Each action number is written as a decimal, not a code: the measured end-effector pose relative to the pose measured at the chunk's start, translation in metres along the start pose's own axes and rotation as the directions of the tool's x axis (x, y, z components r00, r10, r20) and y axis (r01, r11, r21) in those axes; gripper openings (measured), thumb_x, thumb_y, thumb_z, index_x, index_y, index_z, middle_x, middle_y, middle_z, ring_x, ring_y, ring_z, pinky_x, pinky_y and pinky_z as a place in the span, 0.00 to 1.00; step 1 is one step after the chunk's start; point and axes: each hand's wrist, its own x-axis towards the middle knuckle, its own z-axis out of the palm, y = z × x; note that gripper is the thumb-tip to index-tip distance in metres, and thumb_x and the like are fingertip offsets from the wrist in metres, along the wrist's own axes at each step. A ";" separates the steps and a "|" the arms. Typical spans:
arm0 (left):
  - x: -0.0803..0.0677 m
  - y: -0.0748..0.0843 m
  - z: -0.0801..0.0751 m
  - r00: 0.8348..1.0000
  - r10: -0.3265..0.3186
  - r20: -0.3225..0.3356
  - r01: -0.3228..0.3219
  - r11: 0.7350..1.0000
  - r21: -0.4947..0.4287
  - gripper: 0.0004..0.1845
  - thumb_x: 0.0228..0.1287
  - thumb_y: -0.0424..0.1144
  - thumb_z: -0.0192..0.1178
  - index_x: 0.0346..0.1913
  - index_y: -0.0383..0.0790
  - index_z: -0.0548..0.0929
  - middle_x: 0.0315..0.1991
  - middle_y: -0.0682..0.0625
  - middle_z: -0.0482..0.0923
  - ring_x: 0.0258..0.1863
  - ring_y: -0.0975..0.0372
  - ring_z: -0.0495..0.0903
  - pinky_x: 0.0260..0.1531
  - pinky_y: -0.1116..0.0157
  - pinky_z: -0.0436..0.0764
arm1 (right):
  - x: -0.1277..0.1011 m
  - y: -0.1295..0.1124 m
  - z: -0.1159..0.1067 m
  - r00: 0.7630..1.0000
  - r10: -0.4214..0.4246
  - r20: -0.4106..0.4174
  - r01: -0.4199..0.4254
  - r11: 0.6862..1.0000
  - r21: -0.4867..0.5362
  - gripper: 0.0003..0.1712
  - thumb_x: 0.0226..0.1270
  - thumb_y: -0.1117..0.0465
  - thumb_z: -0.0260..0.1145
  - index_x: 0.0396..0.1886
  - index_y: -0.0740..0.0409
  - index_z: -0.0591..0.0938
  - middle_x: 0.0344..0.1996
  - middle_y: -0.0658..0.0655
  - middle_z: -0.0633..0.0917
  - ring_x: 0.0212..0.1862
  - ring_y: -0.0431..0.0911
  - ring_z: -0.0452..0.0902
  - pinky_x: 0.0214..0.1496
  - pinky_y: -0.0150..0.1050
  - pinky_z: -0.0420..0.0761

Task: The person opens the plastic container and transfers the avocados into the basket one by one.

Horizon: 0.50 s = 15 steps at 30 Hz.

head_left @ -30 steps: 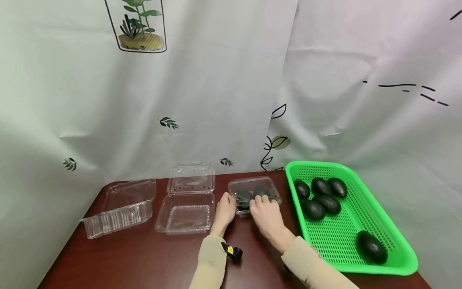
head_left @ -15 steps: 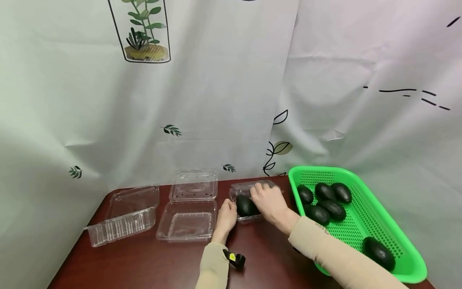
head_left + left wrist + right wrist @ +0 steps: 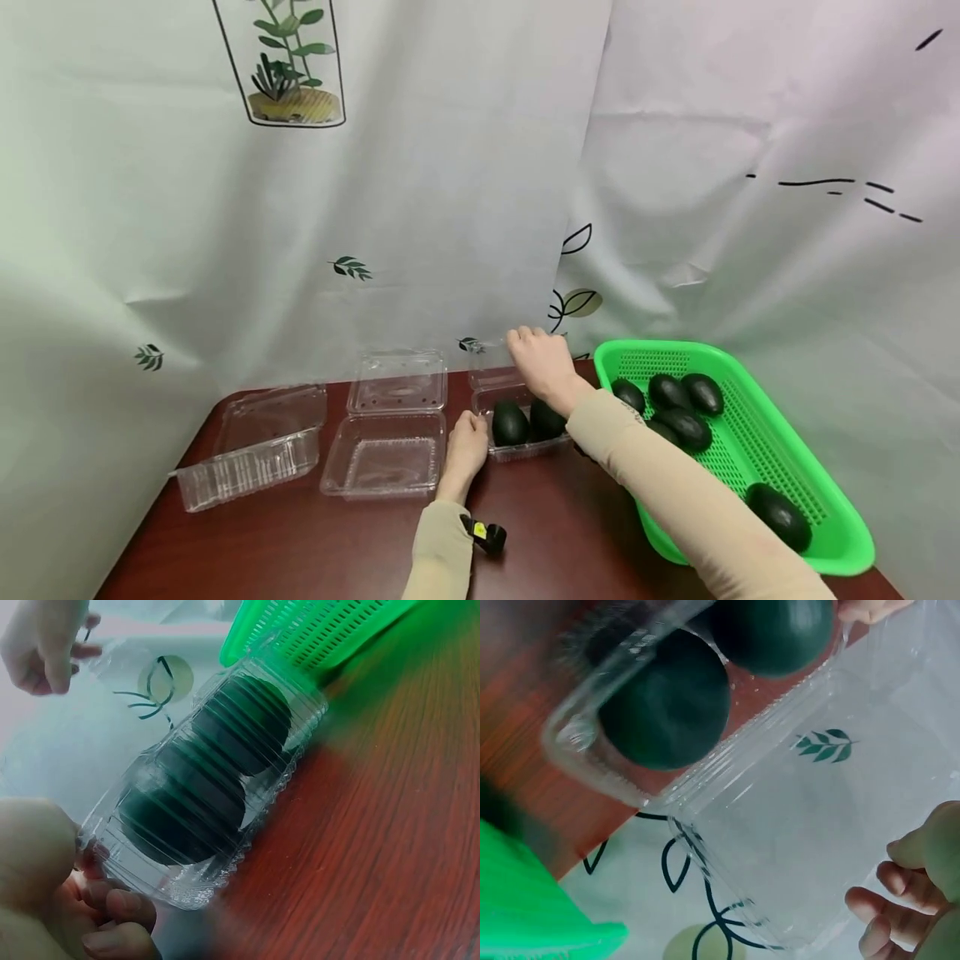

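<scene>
In the head view a clear plastic clamshell container [image 3: 517, 452] stands on the table with its lid [image 3: 487, 367] swung up at the back. Two dark avocados [image 3: 510, 424] [image 3: 244, 724] lie side by side inside it. My left hand [image 3: 467, 442] pinches the container's left edge, thumb and curled fingers at the rim in the left wrist view. Raised at the lid's upper edge is my right hand [image 3: 546, 367]; in the right wrist view its fingers [image 3: 874, 904] are loosely bent beside the clear plastic, with no firm grip visible.
A green perforated basket [image 3: 750, 383] with several avocados [image 3: 778, 517] stands at the right. An open clear container [image 3: 386, 454] sits left of my left hand, and another [image 3: 251, 467] lies tilted farther left. A printed curtain [image 3: 450, 208] hangs behind the table.
My right hand has risen from the container's front edge toward the back, and the lid has swung up with it, uncovering both avocados. My left hand stays at the container's left edge.
</scene>
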 end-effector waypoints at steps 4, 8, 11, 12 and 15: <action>-0.002 -0.002 0.004 1.000 0.006 0.002 -0.006 1.000 -0.001 0.14 0.73 0.35 0.48 0.25 0.41 0.65 0.18 0.50 0.64 0.20 0.58 0.66 0.23 0.62 0.66 | 0.012 0.000 0.012 0.989 0.110 0.094 -0.113 0.993 0.023 0.02 0.70 0.66 0.61 0.38 0.60 0.75 0.33 0.59 0.78 0.32 0.53 0.77 0.24 0.48 0.78; -0.003 -0.001 0.005 0.999 0.029 -0.015 -0.029 1.000 0.006 0.14 0.71 0.34 0.49 0.25 0.41 0.66 0.18 0.50 0.65 0.21 0.58 0.67 0.24 0.61 0.67 | 0.024 -0.002 0.021 0.962 0.185 0.200 -0.206 0.974 0.092 0.06 0.70 0.65 0.60 0.44 0.60 0.74 0.39 0.60 0.77 0.38 0.55 0.77 0.29 0.51 0.79; -0.003 0.000 0.003 0.999 0.035 -0.019 -0.034 0.999 0.008 0.14 0.71 0.34 0.49 0.25 0.41 0.66 0.18 0.50 0.65 0.21 0.58 0.68 0.24 0.61 0.68 | 0.032 -0.003 0.027 0.939 0.207 0.276 -0.253 0.957 0.140 0.13 0.68 0.65 0.61 0.50 0.60 0.73 0.44 0.62 0.77 0.44 0.57 0.76 0.34 0.53 0.80; -0.003 0.000 0.002 0.999 0.034 -0.022 -0.033 0.999 0.011 0.14 0.71 0.34 0.49 0.24 0.41 0.66 0.18 0.50 0.65 0.21 0.58 0.68 0.24 0.61 0.68 | 0.034 -0.003 0.028 0.931 0.212 0.296 -0.264 0.953 0.148 0.14 0.68 0.65 0.61 0.52 0.60 0.72 0.45 0.62 0.76 0.46 0.58 0.76 0.36 0.54 0.79; -0.002 -0.001 0.000 0.999 0.035 -0.034 -0.035 0.999 0.010 0.14 0.71 0.34 0.49 0.25 0.41 0.66 0.18 0.50 0.65 0.21 0.58 0.68 0.24 0.61 0.67 | 0.042 -0.003 0.033 0.913 0.222 0.342 -0.291 0.942 0.166 0.21 0.66 0.64 0.64 0.56 0.59 0.70 0.49 0.64 0.75 0.50 0.60 0.75 0.40 0.57 0.79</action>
